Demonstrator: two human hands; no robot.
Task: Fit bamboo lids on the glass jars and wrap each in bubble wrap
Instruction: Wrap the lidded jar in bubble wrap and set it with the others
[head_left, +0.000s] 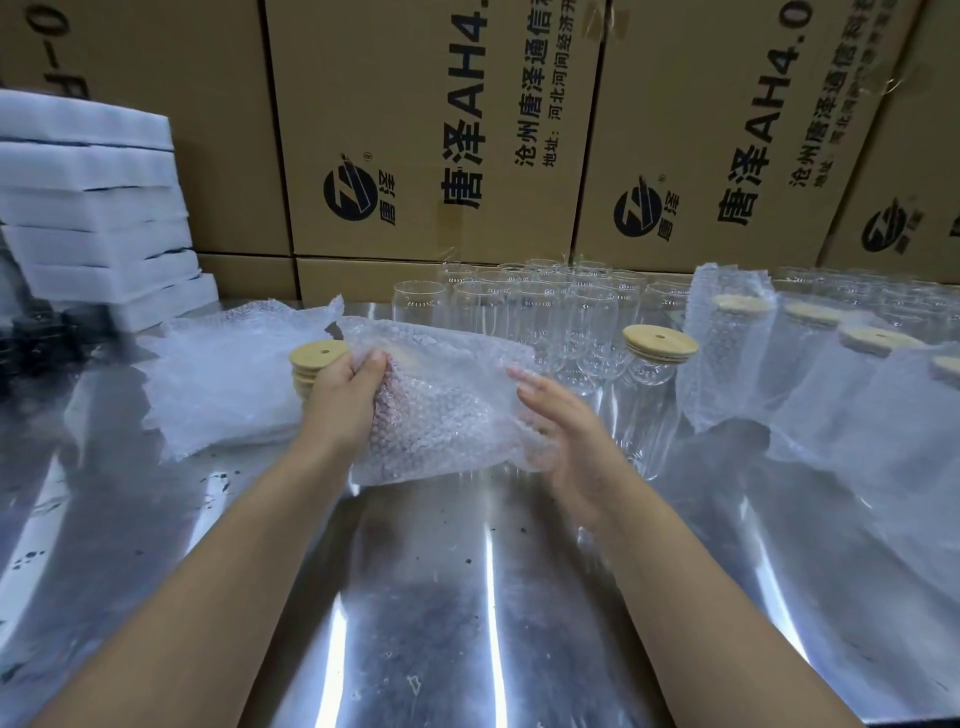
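We log 1 bundle (441, 410) gripped by curled left hand (343, 402) | right hand (569, 428) fingers straight, touching it | 1 lidded jar (655, 364) unwrapped | 4 wrapped jars (727, 358)

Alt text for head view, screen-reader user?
A person's left hand grips one end of a bubble-wrap bundle over a steel table while the open right hand rests against its other side. Behind stand a stack of bamboo lids, one lidded jar, unlidded glass jars and wrapped jars.
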